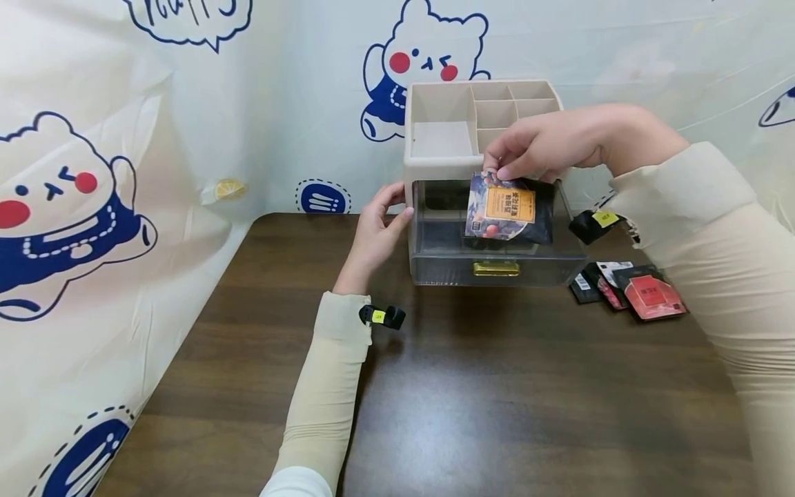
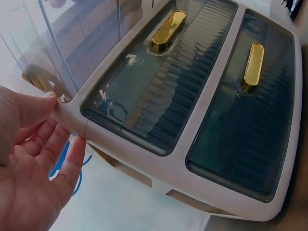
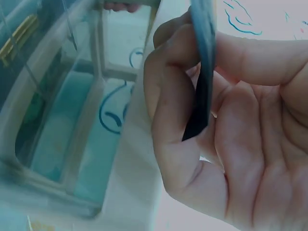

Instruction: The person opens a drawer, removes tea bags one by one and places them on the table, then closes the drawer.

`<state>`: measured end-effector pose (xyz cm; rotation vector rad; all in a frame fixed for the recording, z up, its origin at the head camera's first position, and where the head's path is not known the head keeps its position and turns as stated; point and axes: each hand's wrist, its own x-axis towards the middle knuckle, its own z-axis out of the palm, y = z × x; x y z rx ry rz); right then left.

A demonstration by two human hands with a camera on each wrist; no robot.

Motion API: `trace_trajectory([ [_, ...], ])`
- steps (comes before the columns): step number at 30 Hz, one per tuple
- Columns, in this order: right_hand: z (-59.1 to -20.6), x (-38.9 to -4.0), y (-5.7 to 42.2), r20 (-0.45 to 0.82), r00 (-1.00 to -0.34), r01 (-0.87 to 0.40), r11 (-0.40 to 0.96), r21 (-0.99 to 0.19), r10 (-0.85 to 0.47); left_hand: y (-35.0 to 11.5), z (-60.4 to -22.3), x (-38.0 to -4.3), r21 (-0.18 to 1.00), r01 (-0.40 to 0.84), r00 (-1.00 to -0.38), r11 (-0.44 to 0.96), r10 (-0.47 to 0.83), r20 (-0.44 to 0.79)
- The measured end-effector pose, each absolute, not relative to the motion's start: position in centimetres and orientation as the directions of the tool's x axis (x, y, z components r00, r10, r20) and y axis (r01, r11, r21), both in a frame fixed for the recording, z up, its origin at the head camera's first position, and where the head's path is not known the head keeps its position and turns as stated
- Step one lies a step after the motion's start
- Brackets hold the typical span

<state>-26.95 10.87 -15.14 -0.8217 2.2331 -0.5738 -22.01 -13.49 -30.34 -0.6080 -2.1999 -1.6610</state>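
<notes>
A white desktop organizer stands at the back of the table, its clear upper drawer pulled out. At the organizer's left front edge, my left hand grips with the thumb in front and the fingers along the side; the left wrist view shows this hand at the frame's corner. Over the open drawer, my right hand pinches a flat sachet by its top edge. The sachet has a blue floral print, an orange label and a black part at right. In the right wrist view the sachet appears edge-on.
Several black, red and white sachets lie in an overlapping pile right of the organizer. Two smoked drawers with gold handles sit closed below the open one. Open compartments top the organizer. A printed curtain hangs behind the wooden table.
</notes>
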Motion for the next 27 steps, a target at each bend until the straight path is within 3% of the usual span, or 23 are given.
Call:
trace_trajectory([
  [11,-15.0,-27.8,16.4,-0.400,-0.715,-0.261,0.749,-0.608,-0.574,-13.6,-30.7,-22.2,0.831,0.511,-0.859,0.220,0.146,0.490],
  [27,-19.2,-31.1,29.5,-0.408,-0.818,0.017,0.692,-0.722,-0.405,-13.3,-30.5,-22.3,0.823,0.522,-0.853,0.224,0.142,0.502],
])
